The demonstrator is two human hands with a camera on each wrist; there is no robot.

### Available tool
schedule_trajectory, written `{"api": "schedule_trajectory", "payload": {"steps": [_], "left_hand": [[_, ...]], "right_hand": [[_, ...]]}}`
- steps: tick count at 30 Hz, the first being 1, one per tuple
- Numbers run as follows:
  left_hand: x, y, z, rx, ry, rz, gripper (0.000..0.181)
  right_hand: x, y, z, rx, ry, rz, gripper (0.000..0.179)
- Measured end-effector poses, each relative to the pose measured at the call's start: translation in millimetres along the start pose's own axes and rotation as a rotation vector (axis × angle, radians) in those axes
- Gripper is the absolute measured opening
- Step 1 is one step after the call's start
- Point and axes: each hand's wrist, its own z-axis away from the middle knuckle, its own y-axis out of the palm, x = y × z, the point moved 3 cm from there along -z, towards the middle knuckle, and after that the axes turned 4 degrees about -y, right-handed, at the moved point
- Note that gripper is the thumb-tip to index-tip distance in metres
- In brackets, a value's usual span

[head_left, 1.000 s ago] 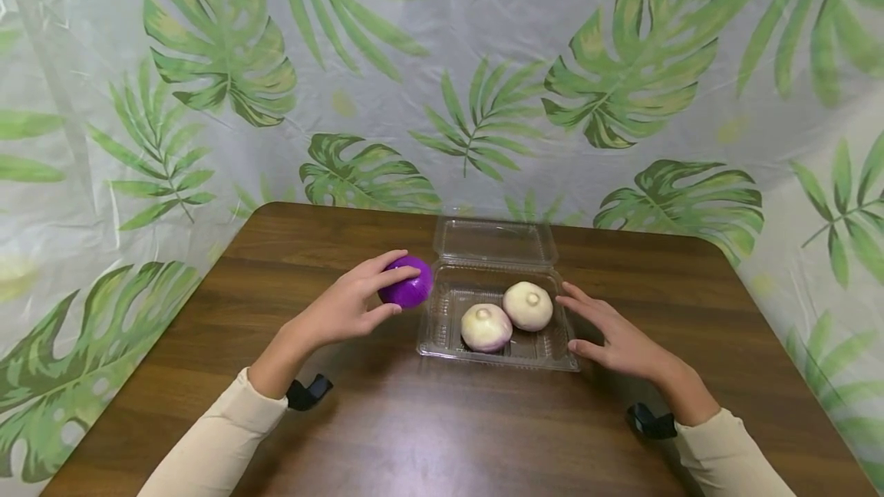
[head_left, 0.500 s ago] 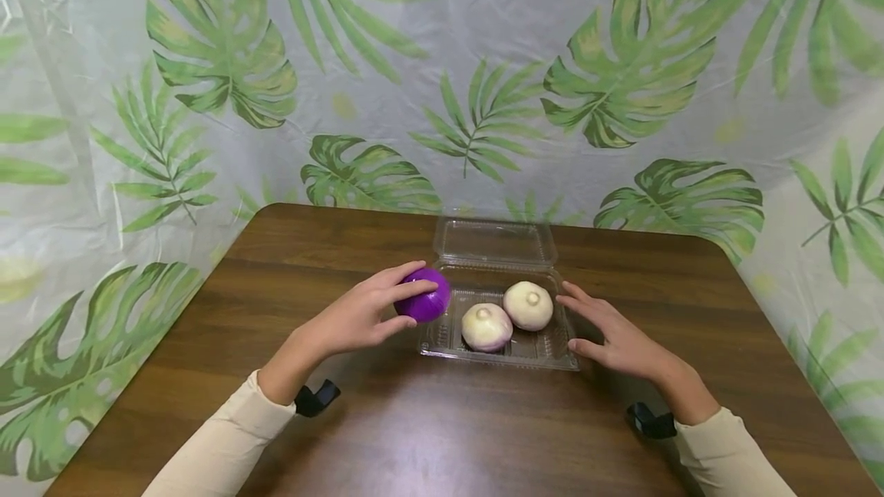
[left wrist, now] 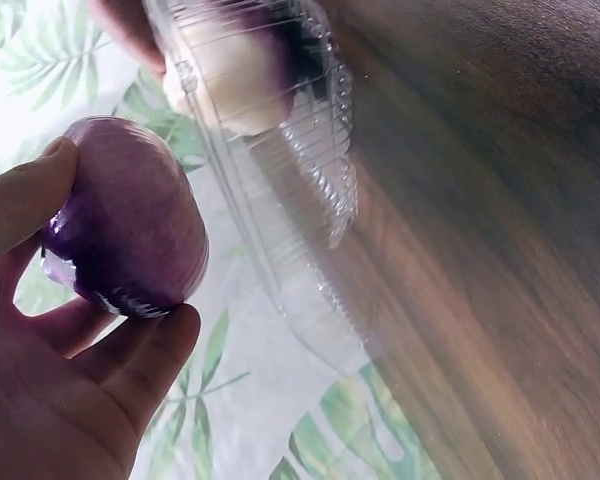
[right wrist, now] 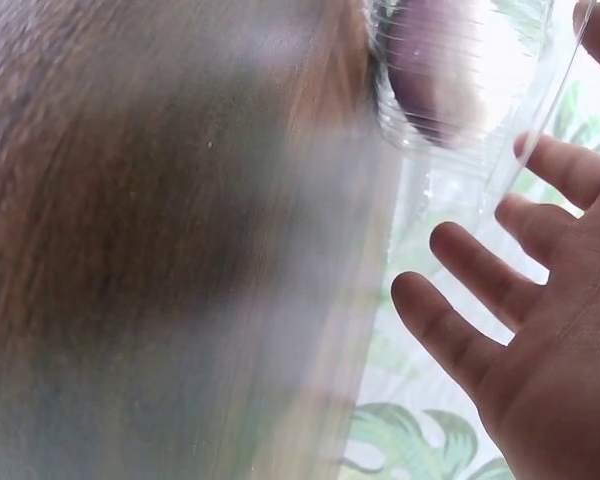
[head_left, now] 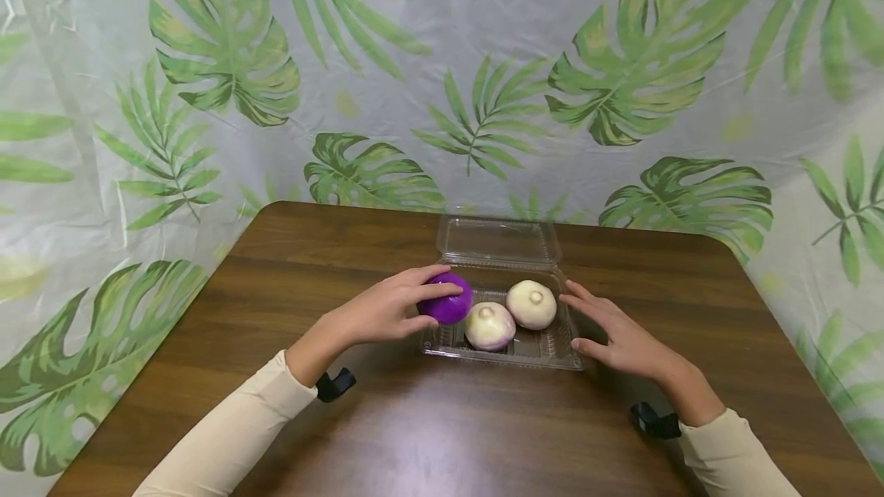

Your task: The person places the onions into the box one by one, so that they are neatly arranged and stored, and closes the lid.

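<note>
My left hand (head_left: 387, 309) holds a purple turnip (head_left: 450, 310) over the left side of a clear plastic clamshell box (head_left: 511, 361). In the left wrist view, thumb and fingers curve round the purple turnip (left wrist: 130, 215), which hangs apart from the box wall. Two pale turnips, a front one (head_left: 490, 327) and a back one (head_left: 532, 305), sit side by side in the box, white side up with purple lower down. At the box's right edge is my right hand (head_left: 618, 336), its fingers extended with the tips at the rim.
The box's hinged lid (head_left: 497, 239) lies folded back toward the far edge of the brown wooden table (head_left: 345, 236). Behind the table hangs a grey sheet (head_left: 387, 98) printed with green leaves. Dark straps circle both wrists.
My left hand has carried the purple turnip rightward, from beside the box to over its left part. The right hand stays at the box's right edge.
</note>
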Motion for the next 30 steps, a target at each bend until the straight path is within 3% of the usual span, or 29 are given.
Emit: {"api": "schedule_trajectory", "payload": {"steps": [14, 21, 30], "left_hand": [[11.0, 11.0, -20.9, 0.057, -0.045, -0.019, 0.052], [13.1, 17.8, -33.9, 0.044, 0.004, -0.074, 0.050], [13.5, 27.8, -46.0, 0.079, 0.035, -0.162, 0.051]], "right_hand": [[4, -3, 0.0, 0.008, 0.000, 0.009, 0.066], [4, -5, -0.3, 0.005, 0.004, 0.015, 0.066], [0, -2, 0.3, 0.005, 0.007, 0.016, 0.066]]}}
